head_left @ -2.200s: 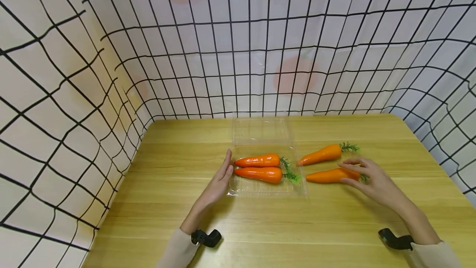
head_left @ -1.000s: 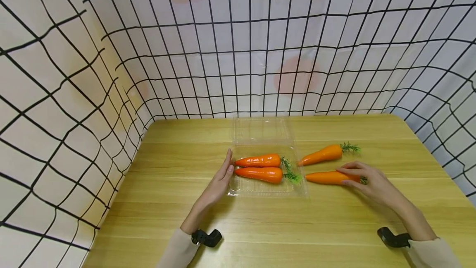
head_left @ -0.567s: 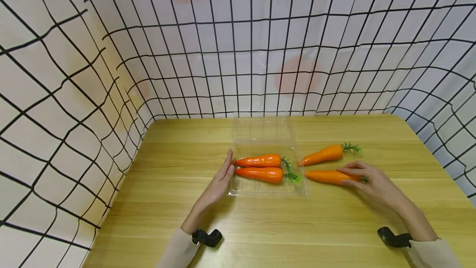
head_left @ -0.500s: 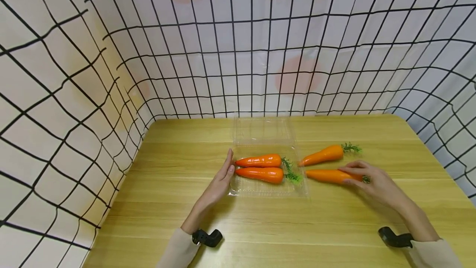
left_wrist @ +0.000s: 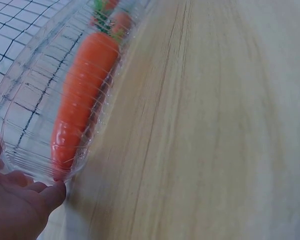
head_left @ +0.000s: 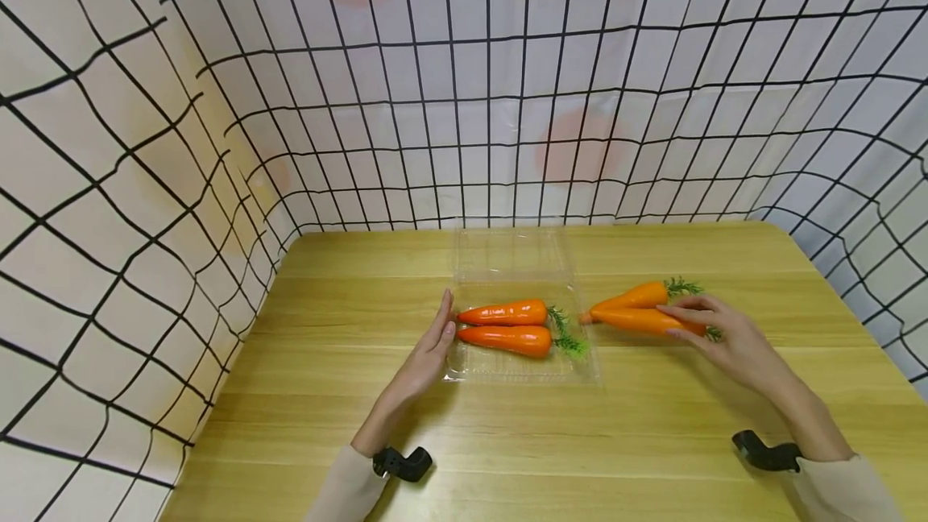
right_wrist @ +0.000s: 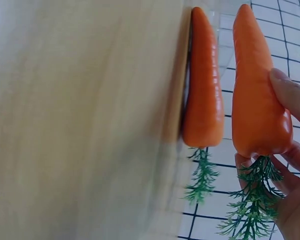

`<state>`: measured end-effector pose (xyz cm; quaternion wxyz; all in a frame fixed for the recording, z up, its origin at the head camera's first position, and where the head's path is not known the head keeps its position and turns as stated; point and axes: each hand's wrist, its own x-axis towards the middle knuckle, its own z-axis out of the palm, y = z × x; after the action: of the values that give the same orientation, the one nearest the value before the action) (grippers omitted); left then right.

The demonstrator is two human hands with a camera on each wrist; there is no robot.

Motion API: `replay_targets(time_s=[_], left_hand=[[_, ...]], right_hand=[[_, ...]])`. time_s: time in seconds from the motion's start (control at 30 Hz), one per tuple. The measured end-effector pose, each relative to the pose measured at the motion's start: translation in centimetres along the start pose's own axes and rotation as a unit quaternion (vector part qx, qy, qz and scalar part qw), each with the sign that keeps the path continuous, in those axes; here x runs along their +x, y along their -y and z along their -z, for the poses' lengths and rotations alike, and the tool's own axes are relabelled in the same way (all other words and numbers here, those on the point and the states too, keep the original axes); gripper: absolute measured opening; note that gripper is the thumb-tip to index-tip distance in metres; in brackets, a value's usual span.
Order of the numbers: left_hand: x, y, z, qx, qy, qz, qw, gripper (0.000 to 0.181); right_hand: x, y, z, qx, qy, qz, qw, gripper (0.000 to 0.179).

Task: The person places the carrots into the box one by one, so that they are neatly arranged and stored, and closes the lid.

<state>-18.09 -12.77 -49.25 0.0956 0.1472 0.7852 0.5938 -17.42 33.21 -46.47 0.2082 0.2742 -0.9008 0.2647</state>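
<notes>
My right hand (head_left: 735, 341) pinches the thick end of an orange carrot (head_left: 627, 320) between thumb and fingers. In the right wrist view this held carrot (right_wrist: 257, 105), its green leaves (right_wrist: 257, 195) hanging down, is raised off the table, with another carrot (right_wrist: 205, 90) lying beside it. From the head view it partly covers that lying carrot (head_left: 641, 295). My left hand (head_left: 424, 357), fingers straight, touches the left end of a clear plastic clamshell box (head_left: 522, 377). Two glossy carrots (head_left: 503, 312) lie side by side in the box, tips toward the left hand.
The box's clear lid (head_left: 511, 252) lies folded back toward the rear edge of the wooden table (head_left: 507, 441). White cloth with a black grid (head_left: 464, 103) stands behind and at both sides. A black wrist camera (head_left: 767, 453) sits on the right wrist, another on the left.
My right hand has taken hold of the nearer loose carrot and raised it up and away from me, so it now overlaps the farther one. The left hand and the box have stayed put.
</notes>
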Motion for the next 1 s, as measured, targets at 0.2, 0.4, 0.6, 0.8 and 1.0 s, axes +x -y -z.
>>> replay_targets(time_s=[0.2, 0.4, 0.6, 0.8, 1.0], left_hand=[[0.0, -0.2, 0.0, -0.001, 0.003, -0.002, 1.0000, 0.060], [0.0, -0.1, 0.0, 0.002, 0.003, -0.004, 1.0000, 0.060], [-0.1, -0.2, 0.1, 0.006, 0.000, 0.002, 1.0000, 0.061], [0.0, -0.1, 0.1, 0.009, -0.001, 0.001, 1.0000, 0.060], [-0.1, -0.2, 0.0, 0.009, -0.001, 0.001, 1.0000, 0.060]], right_hand=[[0.5, 0.2, 0.6, -0.008, 0.003, -0.001, 1.0000, 0.047], [0.7, 0.3, 0.8, -0.014, 0.000, -0.002, 0.9999, 0.046], [1.2, 0.6, 0.9, -0.010, -0.007, 0.002, 0.9999, 0.046], [2.0, 1.3, 0.6, 0.001, -0.008, 0.024, 0.9997, 0.049], [2.8, 2.6, 0.3, 0.013, 0.016, 0.028, 0.9994, 0.047]])
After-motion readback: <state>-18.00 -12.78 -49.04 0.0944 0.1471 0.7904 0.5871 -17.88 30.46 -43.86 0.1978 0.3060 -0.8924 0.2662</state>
